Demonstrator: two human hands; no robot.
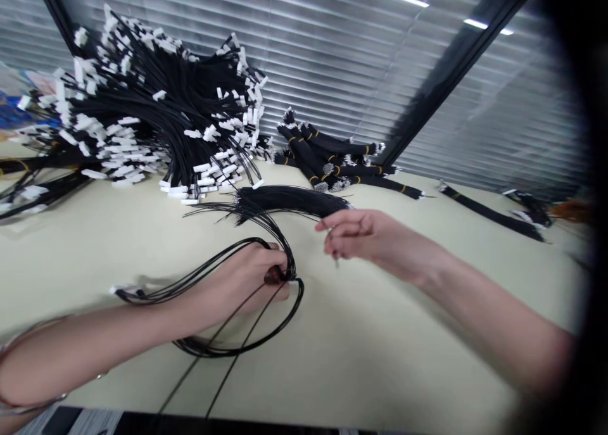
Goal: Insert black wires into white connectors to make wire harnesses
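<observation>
My left hand (254, 267) is closed around several thin black wires (213, 351) near the middle of the table. The wires loop out on both sides of the wrist, and a white connector (294, 285) shows just beside the fingers. Right of it, my right hand (356, 233) hovers with bent fingers drawn together. A small thin dark tip pokes out below those fingertips, too blurred to name. Between and behind the hands lies a loose bundle of black wires (289, 201), its right end close to my right fingers.
A tall heap of black cables with white connectors (180, 93) fills the back left. Black wire bundles with yellow ties (332, 156) are stacked at the back centre, and one single bundle (489, 212) lies farther right. Window blinds (332, 55) rise behind the pale table (370, 353).
</observation>
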